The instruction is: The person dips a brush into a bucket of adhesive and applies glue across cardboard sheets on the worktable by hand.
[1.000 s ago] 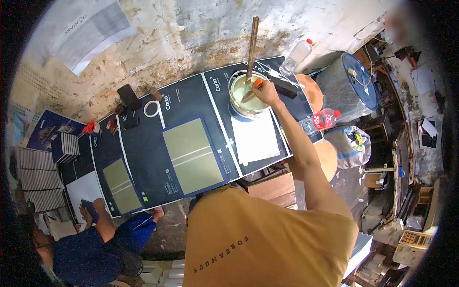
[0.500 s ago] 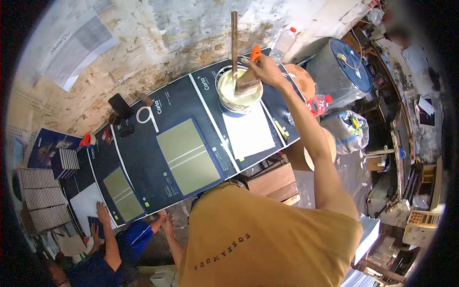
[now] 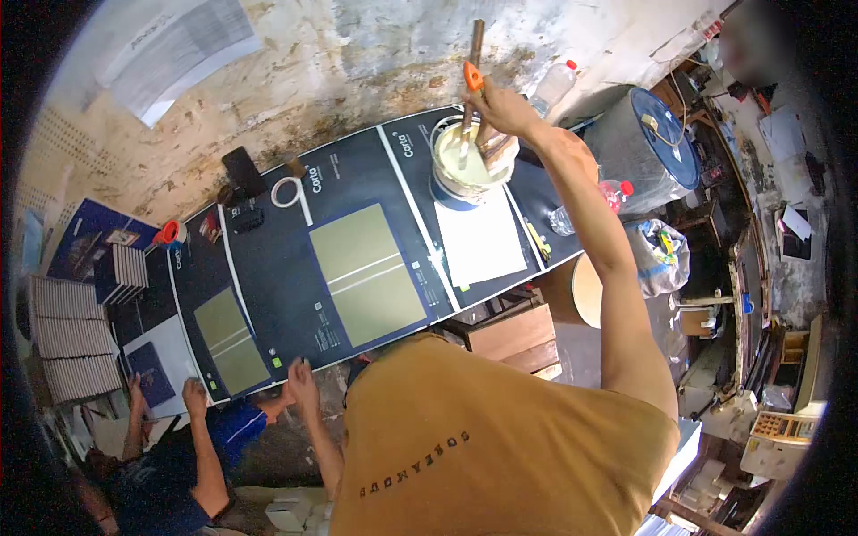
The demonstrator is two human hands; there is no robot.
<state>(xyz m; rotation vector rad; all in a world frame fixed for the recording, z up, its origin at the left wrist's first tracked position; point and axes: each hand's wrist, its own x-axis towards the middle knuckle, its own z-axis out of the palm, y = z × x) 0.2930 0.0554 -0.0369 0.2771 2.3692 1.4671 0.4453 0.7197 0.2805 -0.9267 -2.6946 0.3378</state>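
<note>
In my right hand (image 3: 505, 109) is a wide brush (image 3: 490, 138) with an orange handle end. Its pale-coated head dips into a bucket (image 3: 451, 190) of cream-coloured paste, beside an upright wooden stick (image 3: 476, 62). The bucket stands at the top of a white sheet (image 3: 484, 243). My left hand (image 3: 302, 382) hovers by the table's near edge with fingers apart and nothing visible in it. Closest to it on the table are a dark blue-bordered cover with olive-grey boards (image 3: 366, 268) and a smaller similar one (image 3: 231, 335).
Two co-workers' arms show at lower left, one person's hand (image 3: 195, 396) near a blue cover (image 3: 152, 371) on white paper. Stacked book blocks (image 3: 67, 330), a tape roll (image 3: 286, 191), a phone (image 3: 243, 171), plastic bottles (image 3: 556, 85) and a blue-topped drum (image 3: 657, 143) surround the black-covered table (image 3: 277, 250).
My right hand has tilted the brush and shifted it in the bucket. My left hand has risen toward the table edge. The co-worker's hands have drawn back from the blue cover. The view has shifted slightly.
</note>
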